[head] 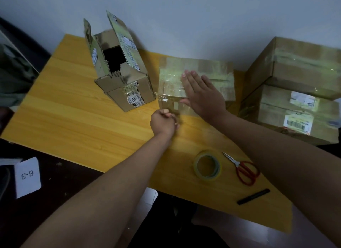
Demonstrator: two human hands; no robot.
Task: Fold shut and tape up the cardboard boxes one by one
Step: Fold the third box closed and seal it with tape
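1. Nearest on the yellow wood-grain desk (pixel 73 107) lie a slim black marker pen (pixel 253 196), a pair of red-handled scissors (pixel 243 169) and a roll of clear packing tape (pixel 207 165), all untouched and near one another.
2. Further in, the left hand (pixel 163 123) has its grip curled tight, apparently pinching the loose end of a clear tape strip (pixel 171 104) that runs up the near face of the box ahead; the pinch itself is hard to make out.
3. The right hand (pixel 201 92) lies flat, fingers straight, grip wide and holding nothing, pressing the tape down on top of the small brown cardboard box (pixel 219 74) at the middle of the desk.
4. That box is folded shut and already carries several tape bands; this looks like the final smoothing of its seal.
5. To its left, just beside it, stands a taller brown cardboard box with printed labels (pixel 129 92), flaps upright and interior open: judged still to be folded and taped.
6. Far right, two large brown taped cartons (pixel 299 103) sit stacked, apparently finished.
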